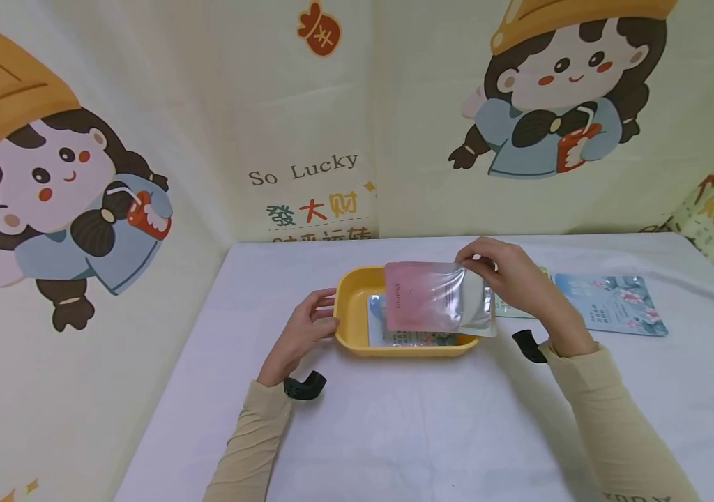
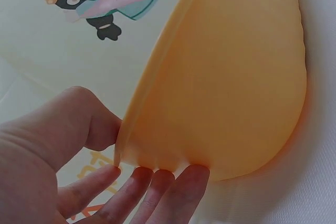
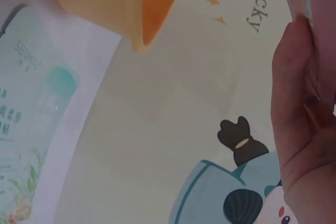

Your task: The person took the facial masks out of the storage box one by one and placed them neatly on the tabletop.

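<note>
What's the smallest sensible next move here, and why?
Probably ease the right-hand grip slightly left before lowering the pink foil pouch: in the head view, its right end shows past the right rim of the yellow tray. The left-hand grip holds the tray's left end, which should keep it steady.

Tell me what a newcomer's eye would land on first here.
Probably the shiny pink pouch, pinched by the right hand above the yellow tray, whose left end the left hand holds. Next might come the large cartoon figures on the pale backdrop, one at the left, one at upper right in the head view.
</note>
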`<state>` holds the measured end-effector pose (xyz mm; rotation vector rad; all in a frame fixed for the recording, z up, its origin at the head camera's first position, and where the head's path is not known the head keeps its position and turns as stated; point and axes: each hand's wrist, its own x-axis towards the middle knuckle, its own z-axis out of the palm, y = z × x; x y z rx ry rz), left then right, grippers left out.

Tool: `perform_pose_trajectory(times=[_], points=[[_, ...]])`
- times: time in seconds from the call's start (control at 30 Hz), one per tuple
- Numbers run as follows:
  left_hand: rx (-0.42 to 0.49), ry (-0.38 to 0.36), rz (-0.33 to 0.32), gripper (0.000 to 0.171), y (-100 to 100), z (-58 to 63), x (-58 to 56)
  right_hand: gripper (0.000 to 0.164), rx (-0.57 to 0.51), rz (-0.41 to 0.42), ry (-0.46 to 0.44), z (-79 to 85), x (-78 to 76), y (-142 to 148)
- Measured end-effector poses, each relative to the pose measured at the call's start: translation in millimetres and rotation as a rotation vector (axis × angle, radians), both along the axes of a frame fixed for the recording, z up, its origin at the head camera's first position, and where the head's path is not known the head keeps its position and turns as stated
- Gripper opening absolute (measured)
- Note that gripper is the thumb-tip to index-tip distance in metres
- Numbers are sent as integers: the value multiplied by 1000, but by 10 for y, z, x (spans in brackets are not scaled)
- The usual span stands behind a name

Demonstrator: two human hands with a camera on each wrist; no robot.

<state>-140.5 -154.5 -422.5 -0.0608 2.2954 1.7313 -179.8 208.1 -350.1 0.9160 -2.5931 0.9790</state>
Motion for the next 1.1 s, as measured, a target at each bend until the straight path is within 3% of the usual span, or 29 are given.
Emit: perform_pose_trajectory(times=[0.23, 0.5, 1.1], points=[[11, 33, 13, 60, -16, -67, -14, 18, -1, -17, -27, 80, 23, 98], [-10, -6, 40, 57, -24, -57, 26, 19, 8, -17, -29, 72, 83, 196], [6, 14, 29, 60, -13, -69, -15, 24, 41, -46, -9, 115, 154, 496]])
